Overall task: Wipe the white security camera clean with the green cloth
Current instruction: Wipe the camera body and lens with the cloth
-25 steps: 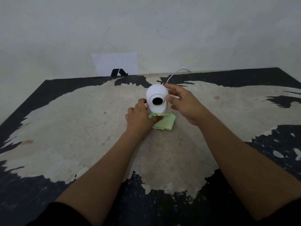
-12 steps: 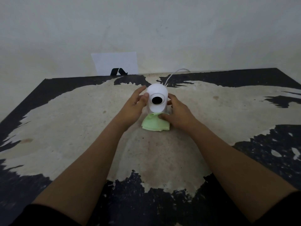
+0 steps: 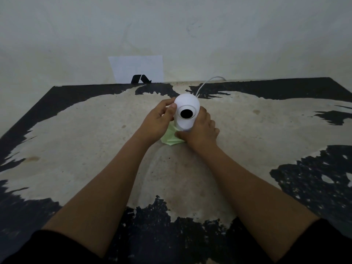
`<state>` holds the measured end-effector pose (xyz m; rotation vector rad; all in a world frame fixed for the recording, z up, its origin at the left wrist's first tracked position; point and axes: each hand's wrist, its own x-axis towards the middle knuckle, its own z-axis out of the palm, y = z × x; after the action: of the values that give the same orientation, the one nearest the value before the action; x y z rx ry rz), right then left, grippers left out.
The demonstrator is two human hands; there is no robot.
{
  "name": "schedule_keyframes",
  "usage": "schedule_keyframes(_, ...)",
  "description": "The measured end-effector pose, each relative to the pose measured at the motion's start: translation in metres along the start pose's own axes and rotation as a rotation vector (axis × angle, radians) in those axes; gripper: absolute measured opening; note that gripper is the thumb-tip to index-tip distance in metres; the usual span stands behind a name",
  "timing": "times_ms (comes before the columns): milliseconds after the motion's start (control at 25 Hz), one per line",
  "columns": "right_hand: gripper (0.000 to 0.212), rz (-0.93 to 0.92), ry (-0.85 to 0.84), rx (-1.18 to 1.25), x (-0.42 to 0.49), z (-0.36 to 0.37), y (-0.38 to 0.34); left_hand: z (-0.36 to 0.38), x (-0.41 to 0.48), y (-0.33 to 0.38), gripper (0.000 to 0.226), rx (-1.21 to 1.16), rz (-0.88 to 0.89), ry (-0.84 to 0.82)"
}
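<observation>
The white security camera [image 3: 186, 103] stands upright near the middle of the table, its round black lens facing me. My left hand [image 3: 159, 122] grips the camera's head from the left, thumb beside the lens ring. My right hand [image 3: 200, 131] wraps the camera's lower body from the right, and its thumb presses on the green cloth [image 3: 170, 138]. The cloth lies crumpled on the table at the camera's base, between both hands and partly hidden by them.
A white cable [image 3: 206, 83] runs from behind the camera to the back edge of the worn black and beige table [image 3: 85, 149]. A white sheet [image 3: 136, 68] with a small black object [image 3: 140, 79] leans on the wall behind.
My left hand left the cloth and took the camera's head. My right hand dropped from the head to the camera's base and the cloth. The cloth has been bunched up and shifted slightly left.
</observation>
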<state>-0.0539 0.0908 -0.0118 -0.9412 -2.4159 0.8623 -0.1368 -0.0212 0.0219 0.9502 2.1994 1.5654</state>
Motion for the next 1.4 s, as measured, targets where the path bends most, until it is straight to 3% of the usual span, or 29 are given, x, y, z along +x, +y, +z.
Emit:
schedule_keyframes(280,0.081,-0.148,-0.211,-0.01,0.019,-0.039,0.022,0.004,0.0,-0.004,0.04,-0.014,0.017,0.04)
schedule_keyframes(520,0.063,-0.129,-0.29,0.276,0.024,-0.053,0.028,0.007,0.0,-0.005,0.042,-0.019,0.01,0.049)
schedule_keyframes(600,0.067,-0.13,-0.265,0.204,0.021,-0.047,0.027,0.008,0.0,-0.005,0.046,-0.024,0.016,0.051)
schedule_keyframes(840,0.083,-0.027,0.017,0.049,0.004,-0.009,0.003,0.006,-0.002,-0.003,0.046,0.045,0.025,0.047)
schedule_keyframes(1040,0.077,-0.142,-0.151,-0.167,0.017,-0.029,0.018,0.003,0.0,-0.005,0.049,-0.019,0.049,-0.002)
schedule_keyframes(1120,0.069,-0.221,-0.238,-0.13,0.022,-0.04,0.026,0.003,0.001,-0.007,0.05,-0.011,0.055,0.001)
schedule_keyframes(1240,0.039,-0.373,-0.276,-0.052,0.033,-0.055,0.037,0.003,0.0,-0.008,0.051,0.008,0.065,-0.008)
schedule_keyframes(1400,0.018,-0.312,-0.276,0.036,0.041,-0.06,0.043,0.003,0.0,-0.008,0.05,0.003,0.059,-0.004)
